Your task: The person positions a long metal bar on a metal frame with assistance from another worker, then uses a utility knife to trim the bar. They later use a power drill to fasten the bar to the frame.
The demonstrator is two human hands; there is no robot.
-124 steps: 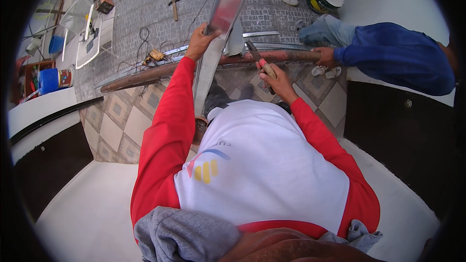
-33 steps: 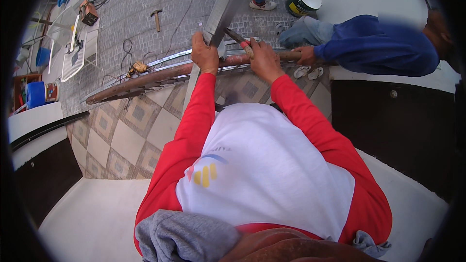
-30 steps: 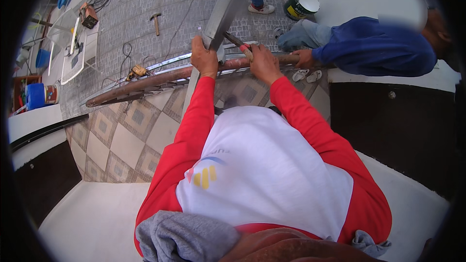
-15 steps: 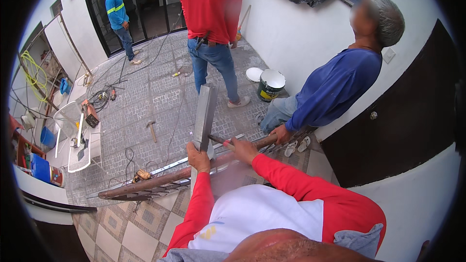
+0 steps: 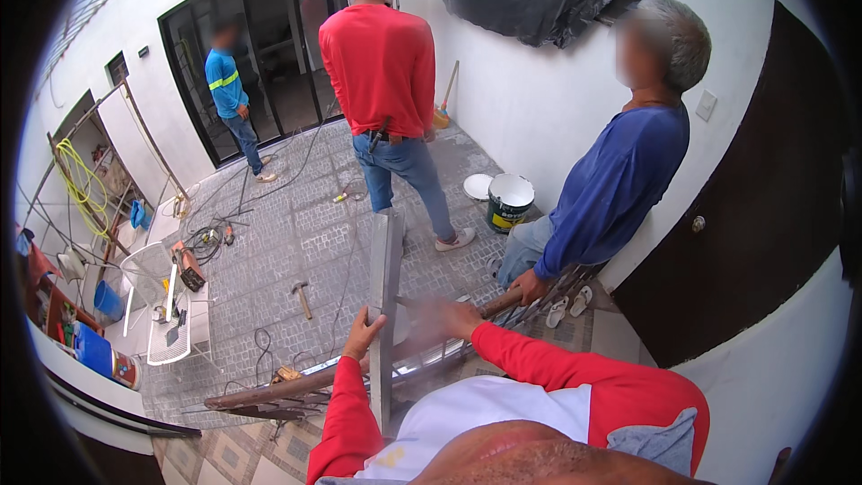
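A long grey metal bar stands nearly upright in front of my chest. My left hand is closed on its left edge, the thumb on the near face. To the right of the bar, my right hand is smeared by motion but closed round a slim dark tool, whose end points at the bar's side. The tool's exact kind cannot be made out. Behind my hands, a brown metal railing runs across at a slant. A person in a blue shirt grips its right end.
A person in red stands ahead, another in light blue by the glass doors. A hammer and cables lie on the tiles. A paint bucket stands by the right wall, a white chair at left.
My view has tilted up, so the scene sits lower in the picture. My right hand is now blurred by quick motion at the bar. My left hand keeps its hold.
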